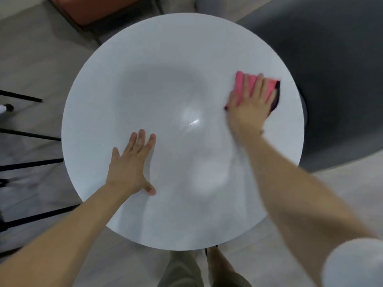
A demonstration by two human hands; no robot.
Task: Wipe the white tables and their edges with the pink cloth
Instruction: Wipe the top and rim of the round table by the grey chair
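Note:
A round white table [165, 65] fills the middle of the head view. A folded pink cloth [241, 83] lies on its right side, close to the rim. My right hand [250, 104] presses flat on the cloth with straight fingers, covering most of it. My left hand [129, 164] rests flat on the table's near left part, fingers spread, holding nothing. The right hand and cloth are blurred.
A dark grey round surface [335, 79] sits lower, right of the table. An orange chair [93, 11] stands at the far left. Black chair legs [31, 137] cross the floor on the left. My legs [186, 270] show below the near rim.

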